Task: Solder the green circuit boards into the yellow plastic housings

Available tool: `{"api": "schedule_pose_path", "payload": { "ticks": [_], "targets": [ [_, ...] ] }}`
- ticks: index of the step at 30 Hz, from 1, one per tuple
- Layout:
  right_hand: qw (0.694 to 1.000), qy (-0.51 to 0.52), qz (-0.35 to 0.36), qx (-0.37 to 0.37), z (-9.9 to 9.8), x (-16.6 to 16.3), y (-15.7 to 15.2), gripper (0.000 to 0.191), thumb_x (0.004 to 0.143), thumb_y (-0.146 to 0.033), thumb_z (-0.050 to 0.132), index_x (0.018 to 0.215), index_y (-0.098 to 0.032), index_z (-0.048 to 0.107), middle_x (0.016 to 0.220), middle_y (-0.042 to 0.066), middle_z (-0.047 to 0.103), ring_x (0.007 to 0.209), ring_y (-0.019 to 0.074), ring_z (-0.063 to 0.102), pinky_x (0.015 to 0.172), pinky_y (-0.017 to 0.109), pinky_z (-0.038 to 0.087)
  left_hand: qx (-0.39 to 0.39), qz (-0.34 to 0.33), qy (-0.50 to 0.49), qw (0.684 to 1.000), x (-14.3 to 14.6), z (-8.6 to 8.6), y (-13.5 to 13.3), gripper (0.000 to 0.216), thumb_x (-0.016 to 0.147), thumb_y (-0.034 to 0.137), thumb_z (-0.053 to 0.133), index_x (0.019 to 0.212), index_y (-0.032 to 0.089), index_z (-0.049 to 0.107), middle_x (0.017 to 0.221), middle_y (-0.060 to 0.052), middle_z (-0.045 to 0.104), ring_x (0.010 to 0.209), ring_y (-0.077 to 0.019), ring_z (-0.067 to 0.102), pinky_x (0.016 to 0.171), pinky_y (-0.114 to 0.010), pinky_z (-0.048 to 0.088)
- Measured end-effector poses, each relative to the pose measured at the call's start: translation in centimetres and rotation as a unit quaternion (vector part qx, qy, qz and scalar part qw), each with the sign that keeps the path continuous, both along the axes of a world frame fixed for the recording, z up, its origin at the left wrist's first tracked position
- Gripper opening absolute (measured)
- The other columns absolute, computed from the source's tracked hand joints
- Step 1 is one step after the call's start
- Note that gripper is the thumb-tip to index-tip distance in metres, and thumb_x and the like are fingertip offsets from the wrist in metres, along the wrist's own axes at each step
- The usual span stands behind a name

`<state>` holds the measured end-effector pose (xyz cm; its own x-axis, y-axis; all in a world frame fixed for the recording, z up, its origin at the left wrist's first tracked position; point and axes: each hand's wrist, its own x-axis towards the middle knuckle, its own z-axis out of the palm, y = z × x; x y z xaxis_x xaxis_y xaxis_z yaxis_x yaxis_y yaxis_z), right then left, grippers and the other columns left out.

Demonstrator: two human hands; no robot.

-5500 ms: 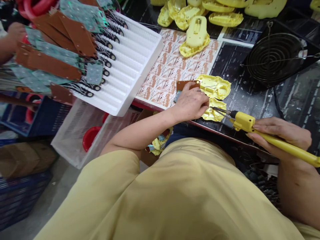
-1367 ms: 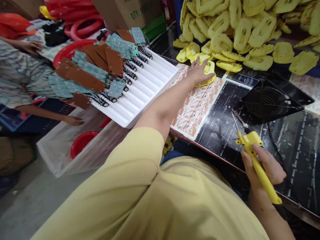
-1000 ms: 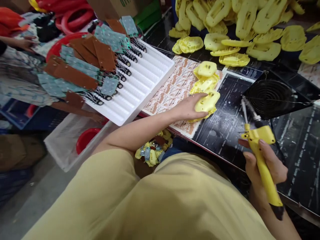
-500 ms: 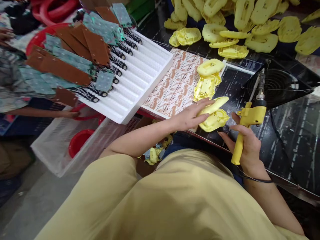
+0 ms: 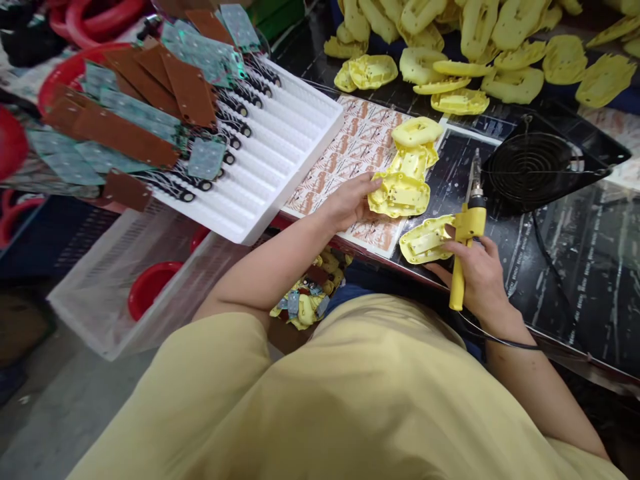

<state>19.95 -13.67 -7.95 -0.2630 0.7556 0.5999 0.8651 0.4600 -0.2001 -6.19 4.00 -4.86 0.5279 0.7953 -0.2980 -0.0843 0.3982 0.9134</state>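
My left hand (image 5: 350, 200) grips the left edge of a yellow plastic shell (image 5: 400, 195) that lies hollow side up on the printed sheet (image 5: 350, 143). Two more yellow shells (image 5: 417, 137) sit stacked just behind it. My right hand (image 5: 473, 273) is closed round a yellow soldering iron (image 5: 463, 247), tip pointing up and away, and its fingertips also touch another yellow shell (image 5: 425, 239) at the table's near edge.
A white foam tray (image 5: 280, 153) with brown and green circuit boards (image 5: 150, 100) hangs over the table's left edge. A black fan (image 5: 535, 167) stands to the right. A heap of yellow shells (image 5: 475, 40) fills the back. A clear crate (image 5: 115, 287) with a red bowl sits below.
My left hand fetched shells from the far pile and drew them near. The two shells it held are now apart, one in each hand's reach. The soldering iron swung upright.
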Motion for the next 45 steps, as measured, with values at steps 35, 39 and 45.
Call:
{"api": "schedule_pose_path", "payload": {
  "ticks": [35, 39, 45],
  "targets": [
    [1.0, 0.017, 0.015, -0.002, -0.1, 3.4, -3.8, 0.046, 0.098, -0.027, 0.085, 0.138, -0.028, 0.063, 0.119, 0.007, 0.082, 0.107, 0.0294, 0.083, 0.094, 0.044, 0.066, 0.59, -0.257, 0.301, 0.704, -2.3, 1.4, 4.1, 0.026, 0.093, 0.043, 0.063, 0.108, 0.03, 0.081, 0.085, -0.004, 0.064, 0.103, -0.0296, 0.068, 0.135, -0.065, 0.036],
    [1.0, 0.017, 0.021, -0.002, -0.3, 3.6, -3.8, 0.049, 0.095, -0.026, 0.088, 0.137, -0.028, 0.064, 0.119, 0.006, 0.082, 0.102, 0.0276, 0.083, 0.092, 0.041, 0.065, 0.551, -0.177, 0.296, 0.76, -1.6, 1.4, 6.0, 0.025, 0.092, 0.048, 0.067, 0.102, 0.029, 0.079, 0.095, -0.008, 0.071, 0.111, -0.0344, 0.067, 0.129, -0.07, 0.038],
    [0.999, 0.024, 0.023, 0.014, 0.0, 3.5, -3.3, 0.043, 0.101, -0.029, 0.083, 0.139, -0.027, 0.064, 0.113, 0.005, 0.082, 0.1, 0.0256, 0.081, 0.09, 0.04, 0.065, 0.55, -0.021, 0.352, 0.757, 1.4, 2.4, 12.2, 0.041, 0.1, 0.059, 0.058, 0.127, 0.032, 0.074, 0.128, -0.011, 0.073, 0.125, -0.0375, 0.061, 0.115, -0.063, 0.046]
  ]
}}
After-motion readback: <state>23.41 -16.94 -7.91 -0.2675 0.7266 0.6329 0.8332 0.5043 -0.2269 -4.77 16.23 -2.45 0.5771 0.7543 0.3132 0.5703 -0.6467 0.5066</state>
